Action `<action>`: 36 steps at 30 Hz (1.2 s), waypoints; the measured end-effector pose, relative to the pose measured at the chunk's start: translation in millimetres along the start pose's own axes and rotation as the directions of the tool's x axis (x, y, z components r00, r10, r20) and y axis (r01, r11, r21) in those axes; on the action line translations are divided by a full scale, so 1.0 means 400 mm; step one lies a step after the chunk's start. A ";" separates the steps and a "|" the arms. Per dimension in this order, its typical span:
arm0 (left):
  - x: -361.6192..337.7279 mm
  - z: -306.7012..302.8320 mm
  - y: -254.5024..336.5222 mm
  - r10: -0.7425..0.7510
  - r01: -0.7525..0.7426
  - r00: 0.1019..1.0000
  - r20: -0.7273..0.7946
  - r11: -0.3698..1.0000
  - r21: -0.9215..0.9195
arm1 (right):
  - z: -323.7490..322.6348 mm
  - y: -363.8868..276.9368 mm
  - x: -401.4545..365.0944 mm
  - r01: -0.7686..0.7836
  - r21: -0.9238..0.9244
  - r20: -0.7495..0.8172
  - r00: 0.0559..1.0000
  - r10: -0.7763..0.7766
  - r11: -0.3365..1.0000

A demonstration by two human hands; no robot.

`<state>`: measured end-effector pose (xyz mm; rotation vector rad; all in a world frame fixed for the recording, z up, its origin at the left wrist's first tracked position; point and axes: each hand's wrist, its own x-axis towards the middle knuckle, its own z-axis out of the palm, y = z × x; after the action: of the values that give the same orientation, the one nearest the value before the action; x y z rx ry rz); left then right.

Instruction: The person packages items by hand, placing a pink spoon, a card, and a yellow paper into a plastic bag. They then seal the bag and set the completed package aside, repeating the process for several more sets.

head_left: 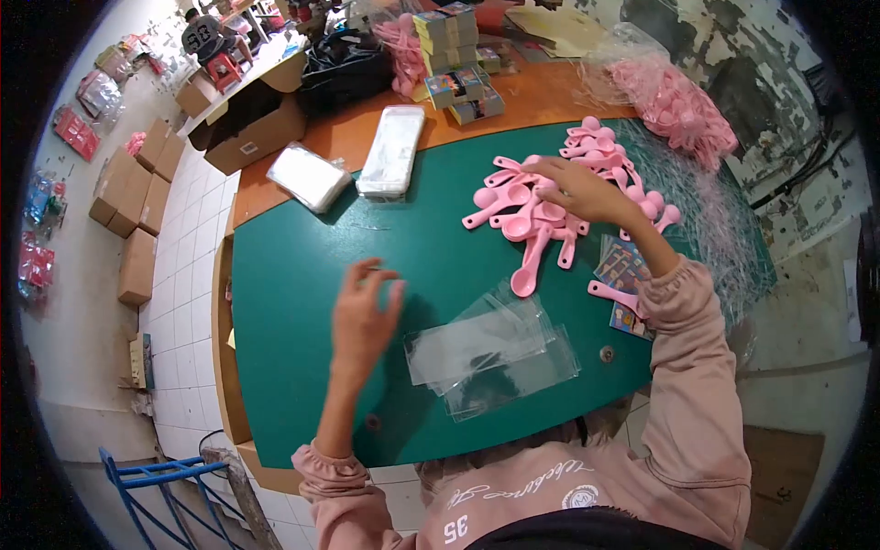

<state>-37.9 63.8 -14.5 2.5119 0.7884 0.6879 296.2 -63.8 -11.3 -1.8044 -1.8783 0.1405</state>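
Observation:
My right hand [587, 191] reaches over a pile of pink plastic scoops [521, 225], its fingers stretched out and its fingertips at the scoops; whether they touch one is hard to see. My left hand [365, 316], slightly blurred, hovers above the green table mat [302, 302] with its fingers apart and nothing in them. Between my body and the pile lie several overlapping clear plastic bags [490, 353]. A single pink scoop [614, 295] rests on printed cards [625, 266] beside my right forearm.
Two stacks of clear bags [391, 151] lie at the back, near an open cardboard box [252, 128]. Bundled cards [454, 69] are stacked behind them. A plastic sack of pink scoops [674, 105] sits at the back right. Far off, a person [206, 38] sits on a red stool.

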 end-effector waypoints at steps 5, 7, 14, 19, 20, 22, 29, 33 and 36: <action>-0.024 0.155 0.135 0.151 -0.147 0.982 0.117 0.988 -0.043 | -0.118 -0.192 -0.170 -0.243 -0.203 0.391 0.868 0.306 0.949; -0.028 0.175 0.145 0.157 -0.152 0.975 0.158 0.987 -0.045 | -0.076 -0.222 -0.241 -0.273 -0.286 0.378 0.849 0.370 0.919; -0.031 0.143 0.123 -0.042 0.188 0.879 0.474 0.946 -0.264 | 0.022 -0.214 -0.289 -0.159 -0.399 0.127 0.966 0.226 0.903; -0.071 0.164 0.143 0.120 -0.095 0.975 0.186 0.986 -0.140 | -0.044 -0.300 -0.255 -0.209 -0.199 -0.080 0.977 0.196 0.957; -0.074 0.168 0.140 0.136 -0.094 0.965 0.224 0.977 -0.190 | -0.058 -0.328 -0.250 -0.278 -0.062 -0.209 0.943 0.260 0.959; -0.061 0.163 0.138 0.105 -0.029 0.956 0.275 0.963 -0.268 | -0.059 -0.362 -0.254 -0.327 0.080 -0.324 0.885 0.335 0.942; -0.056 0.123 0.148 0.083 0.118 0.929 0.361 0.858 -0.501 | 0.000 -0.415 -0.295 -0.362 0.232 -0.547 0.718 0.429 0.903; -0.071 0.104 0.153 -0.002 0.357 0.887 0.462 0.638 -0.683 | 0.035 -0.412 -0.297 -0.367 0.459 -0.530 0.618 0.581 0.809; -0.068 0.076 0.159 -0.057 0.598 0.781 0.622 0.353 -0.719 | 0.040 -0.407 -0.298 -0.385 0.451 -0.505 0.634 0.586 0.805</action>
<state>-14.0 -8.0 -14.6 1.3026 0.4919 0.1480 139.4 -190.0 8.8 -1.7999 -0.8104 0.0090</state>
